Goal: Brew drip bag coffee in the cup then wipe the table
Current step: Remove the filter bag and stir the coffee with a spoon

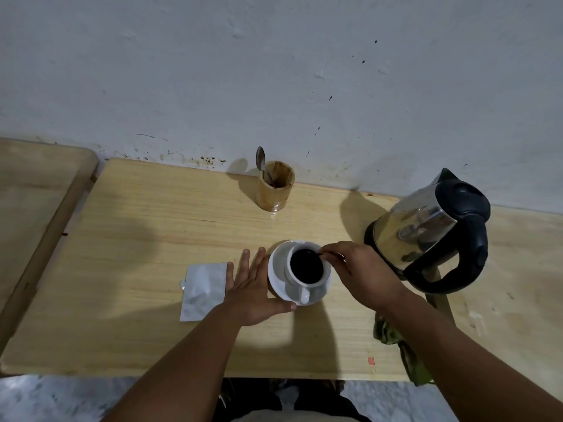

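Note:
A white cup [304, 286] full of dark coffee stands on a white saucer [277, 269] in the middle of the wooden table [152, 226]. My right hand [362, 269] is pinched on a thin spoon handle [320, 254] whose tip dips into the coffee at the cup's far rim. My left hand [254, 287] lies flat against the saucer's left edge, fingers spread, thumb along its near side. A white empty sachet [204, 289] lies on the table just left of that hand. A green cloth [393, 333] sits under my right forearm at the table's near edge.
A steel kettle [426, 229] with a black handle stands close to the right of the cup. A bamboo holder [275, 185] with a spoon is by the wall behind. A second table [33, 190] adjoins on the left.

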